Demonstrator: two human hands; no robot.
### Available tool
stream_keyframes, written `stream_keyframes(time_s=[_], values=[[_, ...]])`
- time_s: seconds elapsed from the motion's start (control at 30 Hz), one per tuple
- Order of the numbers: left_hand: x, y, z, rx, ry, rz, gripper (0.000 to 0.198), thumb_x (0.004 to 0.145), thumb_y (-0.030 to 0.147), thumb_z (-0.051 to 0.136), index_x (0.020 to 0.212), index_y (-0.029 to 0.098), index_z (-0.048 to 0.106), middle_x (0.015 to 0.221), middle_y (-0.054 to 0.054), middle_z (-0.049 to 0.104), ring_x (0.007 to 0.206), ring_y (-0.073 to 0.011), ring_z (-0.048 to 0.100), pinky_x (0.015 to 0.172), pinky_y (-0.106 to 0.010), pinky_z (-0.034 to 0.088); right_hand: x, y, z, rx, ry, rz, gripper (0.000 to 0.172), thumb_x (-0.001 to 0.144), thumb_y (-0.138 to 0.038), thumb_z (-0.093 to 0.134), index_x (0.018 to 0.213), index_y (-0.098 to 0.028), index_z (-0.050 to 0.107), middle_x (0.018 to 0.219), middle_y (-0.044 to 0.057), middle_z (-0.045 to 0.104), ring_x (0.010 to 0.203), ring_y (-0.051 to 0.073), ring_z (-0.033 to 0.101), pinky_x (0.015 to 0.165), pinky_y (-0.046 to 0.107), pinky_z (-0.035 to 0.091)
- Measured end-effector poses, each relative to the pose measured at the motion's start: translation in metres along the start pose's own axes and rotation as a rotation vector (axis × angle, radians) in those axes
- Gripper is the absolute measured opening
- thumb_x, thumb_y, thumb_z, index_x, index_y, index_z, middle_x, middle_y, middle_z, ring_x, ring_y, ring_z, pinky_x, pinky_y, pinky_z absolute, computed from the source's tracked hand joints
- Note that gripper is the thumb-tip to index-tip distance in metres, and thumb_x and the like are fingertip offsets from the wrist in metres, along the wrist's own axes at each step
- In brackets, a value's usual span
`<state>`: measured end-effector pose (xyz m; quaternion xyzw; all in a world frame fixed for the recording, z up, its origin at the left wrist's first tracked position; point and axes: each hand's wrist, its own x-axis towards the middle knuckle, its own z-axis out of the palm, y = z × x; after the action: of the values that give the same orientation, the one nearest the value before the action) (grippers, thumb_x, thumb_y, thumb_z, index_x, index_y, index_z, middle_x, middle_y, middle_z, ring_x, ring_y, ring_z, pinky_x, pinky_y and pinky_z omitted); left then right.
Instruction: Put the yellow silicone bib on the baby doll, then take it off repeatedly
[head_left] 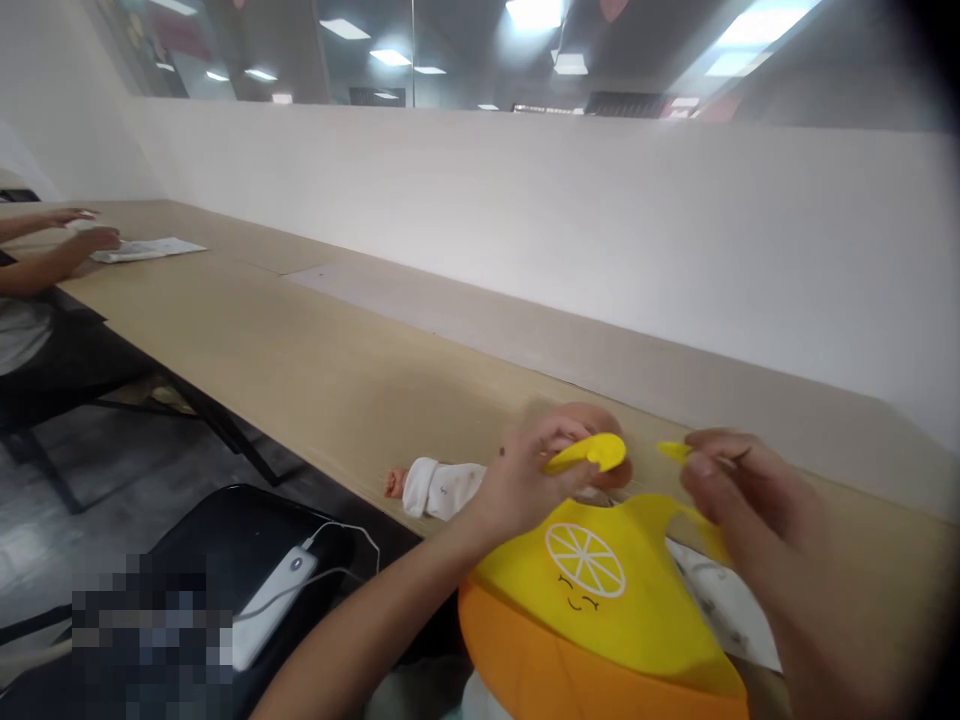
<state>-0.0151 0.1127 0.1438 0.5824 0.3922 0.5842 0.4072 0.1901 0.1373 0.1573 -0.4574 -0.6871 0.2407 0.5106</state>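
Observation:
A baby doll (439, 487) in white clothes lies on the wooden table (300, 350) near its front edge. Its head is mostly hidden behind my hands. Over the doll's chest lies a yellow and orange silicone bib (592, 590) with a lemon slice and a smiling face printed on it. My left hand (525, 480) pinches the bib's left neck strap up by the doll's head. Just to the right of the head, my right hand (742, 490) holds the right neck strap. The two strap ends are apart.
A white wall panel (600, 230) runs along the table's far side. At far left another person's hands (82, 235) rest on papers (146, 249). A black chair (225, 560) below the table carries a white power bank (274, 605) with a cable.

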Motion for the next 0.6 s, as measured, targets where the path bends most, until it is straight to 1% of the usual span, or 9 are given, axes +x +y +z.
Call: stream_keyframes(time_s=[0.07,0.13,0.27,0.3,0.33,0.43,0.5,0.53,0.6], values=[[-0.009,0.016,0.010,0.087,-0.070,0.110,0.015,0.078,0.023,0.064,0.093,0.022,0.066,0.098,-0.005,0.070,0.094,-0.0206,0.062,0.085,-0.030,0.044,-0.015,-0.020,0.000,0.074,-0.120,-0.087,0.021,0.079,-0.044,0.059,0.082,-0.023,0.055,0.090,0.004,0.055,0.078,0.014,0.055,0.062,0.022,0.046],[-0.017,0.024,0.015,0.169,-0.082,0.172,0.016,0.078,0.020,0.063,0.092,0.023,0.068,0.093,-0.004,0.071,0.090,-0.0203,0.063,0.086,-0.031,0.044,-0.029,-0.030,0.000,0.105,-0.165,-0.098,0.017,0.084,-0.040,0.055,0.087,-0.024,0.055,0.094,0.005,0.054,0.082,0.014,0.056,0.066,0.021,0.048],[-0.027,0.022,0.019,0.250,-0.087,0.237,0.014,0.076,0.017,0.064,0.088,0.024,0.069,0.086,-0.001,0.072,0.084,-0.0183,0.063,0.085,-0.033,0.046,-0.047,-0.025,-0.005,0.121,-0.179,-0.114,0.006,0.088,-0.027,0.053,0.089,-0.023,0.057,0.101,0.006,0.051,0.097,0.013,0.054,0.076,0.019,0.048],[-0.029,0.021,0.020,0.263,-0.094,0.252,0.014,0.075,0.017,0.064,0.087,0.023,0.069,0.085,0.000,0.072,0.083,-0.0173,0.063,0.083,-0.032,0.046,-0.050,-0.022,-0.006,0.141,-0.204,-0.107,0.004,0.087,-0.025,0.054,0.090,-0.023,0.056,0.104,0.006,0.051,0.096,0.012,0.054,0.076,0.019,0.049],[-0.029,0.020,0.021,0.277,-0.098,0.266,0.013,0.075,0.017,0.065,0.086,0.022,0.068,0.083,0.000,0.071,0.081,-0.0164,0.063,0.082,-0.031,0.047,-0.052,-0.019,-0.007,0.170,-0.233,-0.091,0.005,0.087,-0.023,0.054,0.092,-0.024,0.055,0.105,0.005,0.051,0.091,0.011,0.056,0.073,0.018,0.049],[-0.032,0.022,0.027,0.322,-0.099,0.306,0.019,0.074,0.016,0.065,0.093,0.019,0.065,0.082,-0.002,0.071,0.080,-0.0157,0.063,0.080,-0.030,0.049,-0.059,-0.018,-0.010,0.233,-0.262,-0.079,0.009,0.087,-0.020,0.054,0.095,-0.026,0.053,0.099,0.003,0.055,0.069,0.007,0.056,0.060,0.017,0.050],[-0.036,0.028,0.030,0.400,-0.100,0.346,0.027,0.077,0.018,0.063,0.104,0.019,0.061,0.088,-0.003,0.070,0.086,-0.0169,0.063,0.083,-0.032,0.050,-0.062,-0.024,-0.015,0.218,-0.226,-0.087,0.007,0.087,-0.020,0.055,0.091,-0.025,0.054,0.093,0.001,0.057,0.062,0.006,0.056,0.055,0.016,0.049],[-0.039,0.032,0.031,0.476,-0.105,0.378,0.031,0.079,0.019,0.061,0.110,0.019,0.058,0.095,-0.005,0.069,0.092,-0.0185,0.062,0.086,-0.035,0.050,-0.062,-0.028,-0.019,0.196,-0.193,-0.078,0.005,0.085,-0.021,0.057,0.088,-0.025,0.055,0.092,0.001,0.058,0.060,0.006,0.056,0.053,0.016,0.049],[-0.051,0.037,0.028,0.676,-0.089,0.487,0.037,0.080,0.018,0.057,0.117,0.019,0.054,0.112,-0.010,0.065,0.107,-0.0244,0.057,0.093,-0.044,0.047,-0.061,-0.035,-0.030,0.127,-0.074,-0.030,0.006,0.082,-0.024,0.062,0.083,-0.022,0.056,0.088,0.000,0.059,0.054,0.005,0.055,0.049,0.015,0.047]])
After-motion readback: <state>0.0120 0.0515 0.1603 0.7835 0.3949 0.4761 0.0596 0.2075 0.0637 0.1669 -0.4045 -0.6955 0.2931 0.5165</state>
